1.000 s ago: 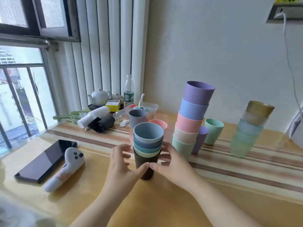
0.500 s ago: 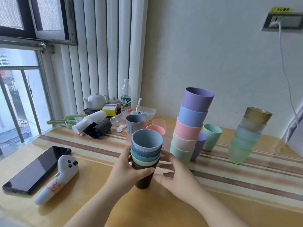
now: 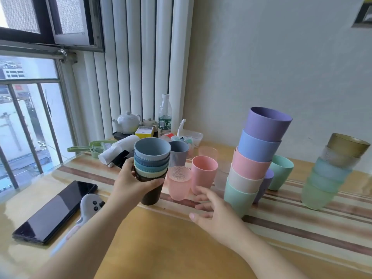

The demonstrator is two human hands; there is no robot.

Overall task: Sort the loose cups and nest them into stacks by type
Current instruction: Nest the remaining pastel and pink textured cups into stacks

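Nearest, bare tabletop (image 3: 171,242) seen before both hands, right hand (image 3: 213,214) spread with fingers relaxed, nothing held, left hand (image 3: 130,186) wrapped around the ribbed cup stack (image 3: 152,164), loose pink cups (image 3: 203,172) just behind, tall stack (image 3: 253,158) right, tinted stack (image 3: 332,174) near the far right edge.

In front of me a pale plaster wall (image 3: 281,67) runs behind the glossy yellow tabletop (image 3: 161,248), which has brown stripes along its far side. To my left, white vertical blinds (image 3: 136,67) hang beside a dark-framed window (image 3: 30,27) with bars, and daylight comes in over buildings outside.
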